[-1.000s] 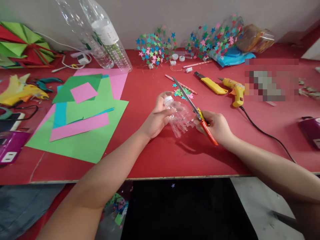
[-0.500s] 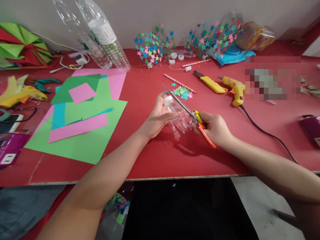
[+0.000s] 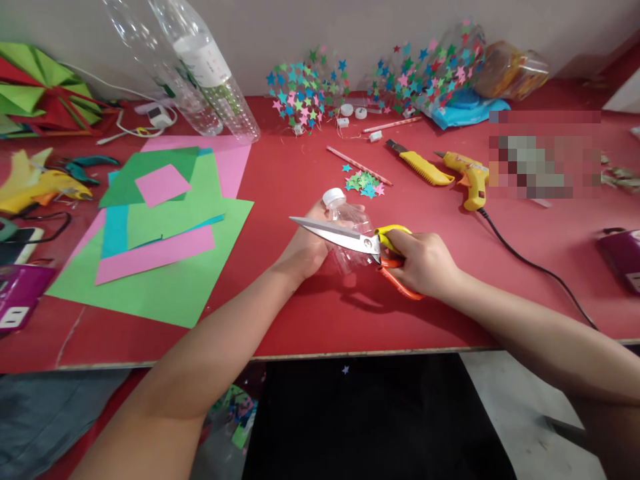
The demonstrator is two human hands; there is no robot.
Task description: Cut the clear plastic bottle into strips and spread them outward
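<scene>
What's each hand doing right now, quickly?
Left hand: holding a clear plastic bottle piece, its grip partly hidden by the scissors.
Right hand: closed on the scissors' handles.

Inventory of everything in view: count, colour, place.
Scissors: 1, yellow-and-orange handles, centre
Bottle: 1, clear, white-capped, centre
Star pile: 1, multicoloured, beyond bottle
Patterned sticks: 2, pinkish, near star pile
Utility knife: 1, yellow, right of star pile
Glue guns: 2, yellow, left and right
Star-covered clear pieces: count unclear, multicoloured, back
Tall bottles: 2, clear, back left
Paper sheets: several, green, pink, blue, left
Folded paper: 1, red-green, far left
Adapter: 1, white, back left
Pliers: 1, teal, left
Packet: 1, blue, back right
Container: 1, clear, back right
Boxes: 2, purple, both edges
Table: 1, red, beneath
Left hand: 1, holding bottle
Right hand: 1, holding scissors
</scene>
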